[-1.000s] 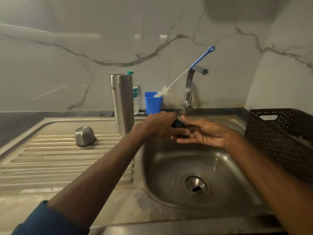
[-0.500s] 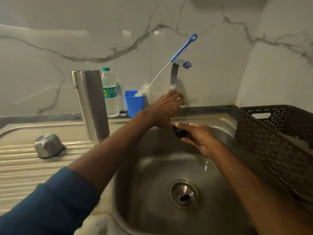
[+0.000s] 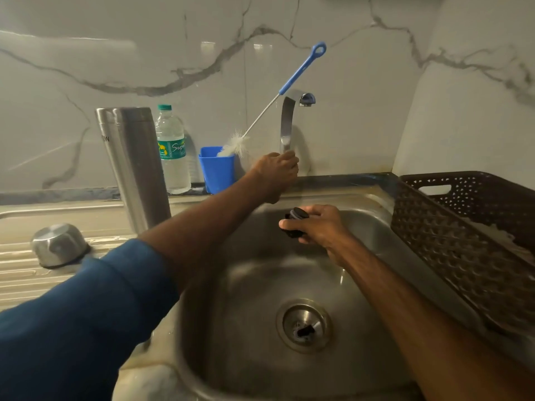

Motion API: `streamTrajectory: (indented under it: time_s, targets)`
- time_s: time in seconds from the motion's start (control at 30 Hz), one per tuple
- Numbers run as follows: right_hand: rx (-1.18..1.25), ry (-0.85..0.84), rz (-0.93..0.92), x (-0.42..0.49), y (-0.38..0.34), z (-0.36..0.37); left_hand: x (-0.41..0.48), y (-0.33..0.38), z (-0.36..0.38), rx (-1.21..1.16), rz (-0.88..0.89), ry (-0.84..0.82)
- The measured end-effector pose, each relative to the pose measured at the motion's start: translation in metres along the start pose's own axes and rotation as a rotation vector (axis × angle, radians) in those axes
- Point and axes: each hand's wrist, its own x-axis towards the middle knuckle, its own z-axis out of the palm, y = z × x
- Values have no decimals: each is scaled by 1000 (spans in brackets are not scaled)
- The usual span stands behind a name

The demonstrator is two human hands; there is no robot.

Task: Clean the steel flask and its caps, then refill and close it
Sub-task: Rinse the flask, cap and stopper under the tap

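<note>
Marble-look wall (image 3: 347, 146), pale and glossy with grey veins, across the whole upper frame, turning a corner at upper right. Below it, stainless steel sink (image 3: 254, 285), dull and water-marked, with a rounded square basin at lower centre, a round drain (image 3: 304, 327) in its floor and a ribbed drainboard (image 3: 17, 273) at left. Flat, bent steel tap (image 3: 289, 111) at upper centre. Steel flask (image 3: 133, 163), a tall brushed cylinder, upright at the back of the drainboard, left of centre. Domed steel outer cap (image 3: 59, 246), dome up, on the ribs at far left. Clear plastic water bottle (image 3: 172, 151) with green cap just right of the flask, against the wall. Square blue cup (image 3: 217, 172) beside it, holding a bottle brush (image 3: 289, 82) with white bristles, wire stem and blue looped handle leaning to the right. Dark brown perforated basket (image 3: 463, 227) along the right edge. Left hand (image 3: 275, 172), blue sleeve (image 3: 72, 328) on its arm, at the foot of the tap, fingers curled round it. Right hand (image 3: 315, 227) over the basin at centre, gripping a small round black inner cap (image 3: 296, 217).
</note>
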Motion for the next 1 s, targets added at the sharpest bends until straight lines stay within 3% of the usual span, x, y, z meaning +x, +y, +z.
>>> streamTrajectory:
  time_s: [0.47, 0.57, 0.7, 0.83, 0.9, 1.0]
  targets:
    - [-167, -77, -31, 0, 4, 1, -32, 7, -1, -74, -84, 62]
    - [-220, -109, -48, -3, 4, 0, -56, 22, -5, -372, -274, 84]
    - [-197, -136, -76, -9, 2, -2, -80, 44, 1, -995, -595, -35]
    - [-100, -117, -22, -13, 3, -2, -97, 70, 14, -1438, -779, -1]
    - [17, -121, 24, -16, 2, -5, -102, 83, 15, -1570, -827, 16]
    - [99, -135, 36, -21, -4, -9, -103, 94, 15, -1689, -763, -9]
